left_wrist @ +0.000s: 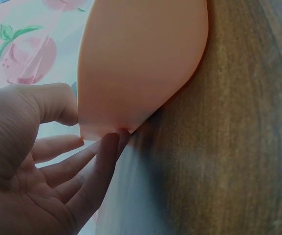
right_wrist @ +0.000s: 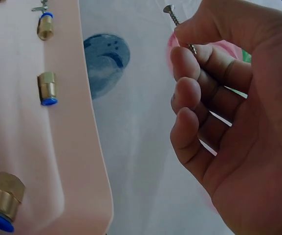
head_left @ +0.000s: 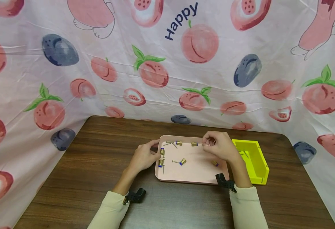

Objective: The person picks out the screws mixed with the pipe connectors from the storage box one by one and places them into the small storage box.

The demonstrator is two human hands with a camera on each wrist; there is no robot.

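Dark brown wood-grain table (head_left: 104,149), rounded corners at the far edge. A glossy, creased fabric backdrop (head_left: 167,79) hangs behind it and wraps round both sides, reaching down to the tabletop. Backdrop is pale pink-white, printed with peaches, green leaves, blue-grey plums, halved fruit and the word "Happy" (head_left: 181,20) in dark blue. Lighting is even and diffuse, with soft sheen on the fabric folds.

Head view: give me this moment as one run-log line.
left hand: touches pink tray edge | right hand: pinches screw above tray | tray: brass fittings, loose screws | yellow bin: right of tray
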